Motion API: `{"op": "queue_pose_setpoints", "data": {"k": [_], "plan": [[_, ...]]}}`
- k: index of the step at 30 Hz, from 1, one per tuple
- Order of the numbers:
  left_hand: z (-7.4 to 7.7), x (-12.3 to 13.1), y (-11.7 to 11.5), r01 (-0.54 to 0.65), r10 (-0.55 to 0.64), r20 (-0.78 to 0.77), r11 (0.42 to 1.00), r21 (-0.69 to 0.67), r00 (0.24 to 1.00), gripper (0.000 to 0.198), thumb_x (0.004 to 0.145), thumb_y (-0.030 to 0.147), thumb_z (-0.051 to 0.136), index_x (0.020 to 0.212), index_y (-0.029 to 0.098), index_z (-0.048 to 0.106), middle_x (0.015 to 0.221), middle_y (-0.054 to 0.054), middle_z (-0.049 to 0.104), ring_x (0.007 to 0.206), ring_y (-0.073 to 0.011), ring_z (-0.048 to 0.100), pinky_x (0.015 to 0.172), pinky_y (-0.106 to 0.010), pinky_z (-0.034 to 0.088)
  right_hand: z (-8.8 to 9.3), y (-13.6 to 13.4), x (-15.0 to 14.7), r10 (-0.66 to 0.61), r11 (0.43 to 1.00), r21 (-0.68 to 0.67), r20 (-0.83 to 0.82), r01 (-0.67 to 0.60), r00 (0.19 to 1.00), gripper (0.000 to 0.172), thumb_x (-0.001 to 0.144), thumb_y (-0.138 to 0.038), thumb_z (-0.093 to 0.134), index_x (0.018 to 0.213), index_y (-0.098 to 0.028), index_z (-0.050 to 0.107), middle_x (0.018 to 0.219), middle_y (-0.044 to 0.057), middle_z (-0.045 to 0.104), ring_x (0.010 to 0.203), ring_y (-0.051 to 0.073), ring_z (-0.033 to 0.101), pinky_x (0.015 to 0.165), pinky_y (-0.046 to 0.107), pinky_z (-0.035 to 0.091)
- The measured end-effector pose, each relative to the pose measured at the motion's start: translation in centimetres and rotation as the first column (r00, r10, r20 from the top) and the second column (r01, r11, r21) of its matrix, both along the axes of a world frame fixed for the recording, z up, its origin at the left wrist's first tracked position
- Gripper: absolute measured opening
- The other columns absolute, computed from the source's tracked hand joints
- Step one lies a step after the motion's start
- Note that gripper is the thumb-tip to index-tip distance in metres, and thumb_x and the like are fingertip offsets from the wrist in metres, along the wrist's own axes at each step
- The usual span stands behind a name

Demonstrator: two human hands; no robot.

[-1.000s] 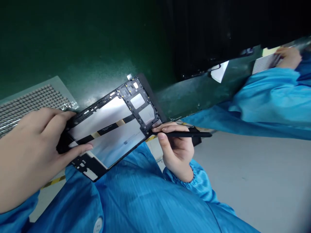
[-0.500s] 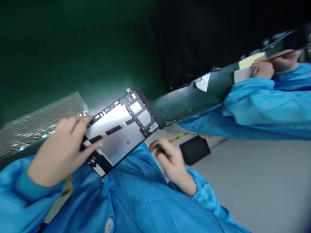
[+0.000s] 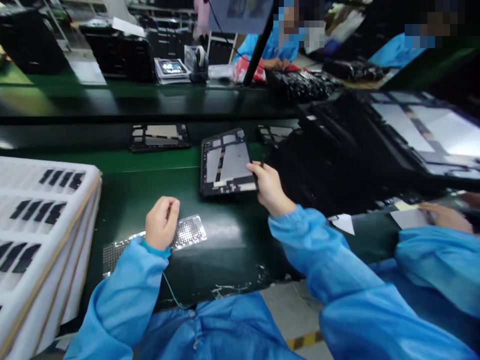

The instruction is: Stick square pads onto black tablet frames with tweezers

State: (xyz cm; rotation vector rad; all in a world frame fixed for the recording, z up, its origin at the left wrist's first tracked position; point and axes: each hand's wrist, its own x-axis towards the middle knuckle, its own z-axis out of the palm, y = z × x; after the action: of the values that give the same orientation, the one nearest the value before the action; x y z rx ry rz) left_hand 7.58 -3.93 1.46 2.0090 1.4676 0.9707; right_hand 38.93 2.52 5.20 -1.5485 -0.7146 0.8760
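A black tablet frame (image 3: 227,162) with silver panels lies on the green table (image 3: 150,190), slightly raised at its right edge. My right hand (image 3: 268,187) grips that right edge. My left hand (image 3: 161,222) is apart from it, to the lower left, fingers curled shut with nothing visible in them. It hovers over a shiny sheet of tiny parts (image 3: 187,232) that lies flat on the table. Both my arms are in blue sleeves.
Stacked white trays (image 3: 37,210) with black strips stand at the left. Two more frames (image 3: 159,136) (image 3: 273,132) lie farther back. A pile of black frames (image 3: 375,135) fills the right. A co-worker's hand (image 3: 446,216) rests on paper at far right. A tape dispenser (image 3: 197,60) stands beyond.
The view has swung up from my lap to the table. The tablet frame went from my left hand over my lap onto the green table; my right hand now grips it. The left hand let go.
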Motion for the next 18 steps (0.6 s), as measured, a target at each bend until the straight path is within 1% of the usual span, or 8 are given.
{"op": "queue_pose_setpoints", "data": {"k": [3, 5, 7, 9, 11, 15, 16, 18], "plan": [[-1.7, -0.6, 0.1, 0.088, -0.089, -0.021, 0.995, -0.046, 0.996, 0.037, 0.106, 0.049, 0.067, 0.119, 0.015, 0.07, 0.109, -0.006, 0.073, 0.094, -0.0137, 0.07, 0.089, -0.032, 0.066, 0.8, 9.5, 0.2, 0.074, 0.992, -0.112, 0.146, -0.058, 0.987, 0.031, 0.106, -0.04, 0.073, 0.125, -0.015, 0.072, 0.121, 0.007, 0.076, 0.102, 0.019, 0.076, 0.089, 0.038, 0.067], [-2.8, -0.1, -0.9, 0.175, -0.177, -0.027, 0.982, -0.076, 0.984, 0.035, 0.106, 0.049, 0.067, 0.117, 0.015, 0.071, 0.106, -0.005, 0.073, 0.09, -0.0122, 0.069, 0.085, -0.029, 0.065, 1.4, 13.5, 0.3, 0.133, 0.979, -0.185, 0.255, -0.086, 0.958, 0.037, 0.106, -0.042, 0.073, 0.133, -0.016, 0.07, 0.131, 0.01, 0.074, 0.112, 0.023, 0.075, 0.095, 0.044, 0.068], [-3.8, 0.6, -1.7, 0.244, -0.246, -0.016, 0.965, -0.093, 0.969, 0.034, 0.106, 0.048, 0.068, 0.114, 0.015, 0.071, 0.102, -0.004, 0.072, 0.087, -0.0113, 0.068, 0.083, -0.028, 0.065, 1.8, 16.4, -0.1, 0.191, 0.969, -0.219, 0.37, -0.114, 0.909, 0.04, 0.105, -0.04, 0.074, 0.137, -0.017, 0.069, 0.139, 0.011, 0.071, 0.121, 0.026, 0.074, 0.102, 0.047, 0.066], [-4.3, 1.3, -2.4, 0.277, -0.277, 0.014, 0.956, -0.102, 0.961, 0.033, 0.107, 0.047, 0.067, 0.109, 0.014, 0.071, 0.097, -0.003, 0.071, 0.084, -0.0105, 0.067, 0.081, -0.027, 0.064, 1.8, 18.9, -2.1, 0.261, 0.959, -0.224, 0.466, -0.173, 0.845, 0.04, 0.105, -0.039, 0.075, 0.139, -0.018, 0.069, 0.147, 0.012, 0.068, 0.13, 0.028, 0.07, 0.108, 0.051, 0.063], [-4.5, 1.5, -2.9, 0.28, -0.275, 0.063, 0.954, -0.105, 0.96, 0.033, 0.107, 0.047, 0.067, 0.104, 0.014, 0.07, 0.093, -0.002, 0.07, 0.081, -0.0099, 0.066, 0.08, -0.026, 0.063, 1.3, 21.2, -5.8, 0.363, 0.931, -0.24, 0.51, -0.276, 0.78, 0.038, 0.105, -0.038, 0.075, 0.137, -0.019, 0.07, 0.149, 0.012, 0.068, 0.134, 0.029, 0.068, 0.113, 0.054, 0.061], [-3.7, 0.9, -3.2, 0.246, -0.218, 0.212, 0.963, -0.114, 0.953, 0.035, 0.106, 0.048, 0.067, 0.097, 0.014, 0.069, 0.086, 0.0, 0.067, 0.077, -0.0093, 0.063, 0.079, -0.026, 0.062, 0.0, 24.7, -14.6, 0.569, 0.822, -0.286, 0.444, -0.493, 0.692, 0.038, 0.105, -0.042, 0.075, 0.133, -0.017, 0.071, 0.136, 0.011, 0.073, 0.121, 0.026, 0.074, 0.104, 0.049, 0.065], [-3.4, 0.6, -3.1, 0.222, -0.185, 0.258, 0.967, -0.124, 0.948, 0.036, 0.106, 0.049, 0.067, 0.096, 0.014, 0.069, 0.086, 0.0, 0.067, 0.077, -0.0092, 0.062, 0.079, -0.026, 0.062, -0.1, 24.9, -16.2, 0.6, 0.798, -0.258, 0.422, -0.544, 0.68, 0.039, 0.105, -0.042, 0.074, 0.134, -0.017, 0.07, 0.134, 0.011, 0.073, 0.117, 0.025, 0.075, 0.1, 0.047, 0.066], [-2.7, 0.1, -2.3, 0.149, -0.082, 0.36, 0.976, -0.162, 0.929, 0.036, 0.106, 0.05, 0.067, 0.099, 0.014, 0.069, 0.088, -0.001, 0.068, 0.079, -0.0096, 0.063, 0.08, -0.026, 0.062, 0.1, 24.1, -18.1, 0.636, 0.746, -0.109, 0.412, -0.657, 0.653, 0.039, 0.106, -0.043, 0.074, 0.133, -0.016, 0.069, 0.129, 0.01, 0.074, 0.108, 0.021, 0.075, 0.092, 0.042, 0.068]]}}
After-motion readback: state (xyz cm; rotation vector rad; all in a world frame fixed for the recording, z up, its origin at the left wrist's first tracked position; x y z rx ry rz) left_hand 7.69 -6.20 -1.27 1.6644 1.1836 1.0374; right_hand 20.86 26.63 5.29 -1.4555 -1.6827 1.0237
